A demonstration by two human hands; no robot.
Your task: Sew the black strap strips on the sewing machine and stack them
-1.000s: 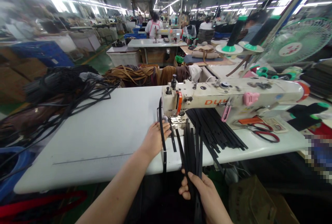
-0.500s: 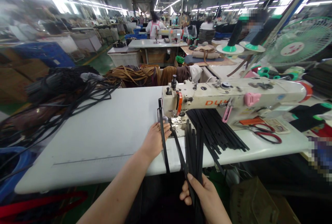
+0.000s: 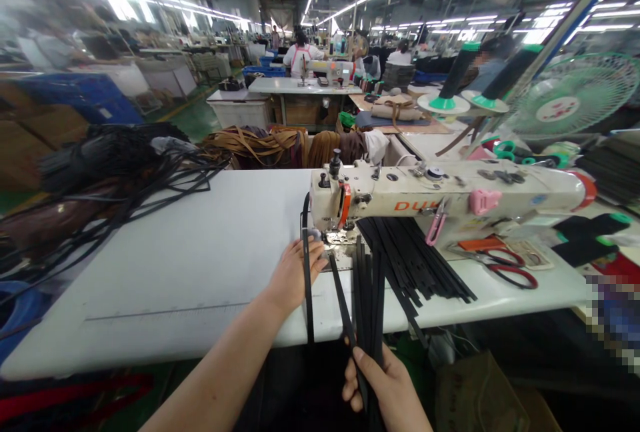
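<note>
My left hand [image 3: 295, 271] lies flat on the white table [image 3: 190, 265] just left of the needle of the cream sewing machine [image 3: 440, 195], fingers stretched beside a thin black strap [image 3: 306, 265] that hangs over the table's front edge. My right hand [image 3: 385, 389] is closed below the table edge on a bundle of black straps [image 3: 370, 299] that runs up to the needle area. More black straps [image 3: 415, 255] fan out under the machine arm.
A heap of black cords [image 3: 115, 172] covers the table's left end. Brown straps [image 3: 270, 145] are piled behind. Red-handled scissors [image 3: 500, 262] lie right of the machine, near a green fan [image 3: 575, 95] and thread cones [image 3: 450, 79]. Other people work at far tables.
The view has shifted slightly. My right hand has slid a little lower along the strap bundle; my left hand stays by the needle with the single strap.
</note>
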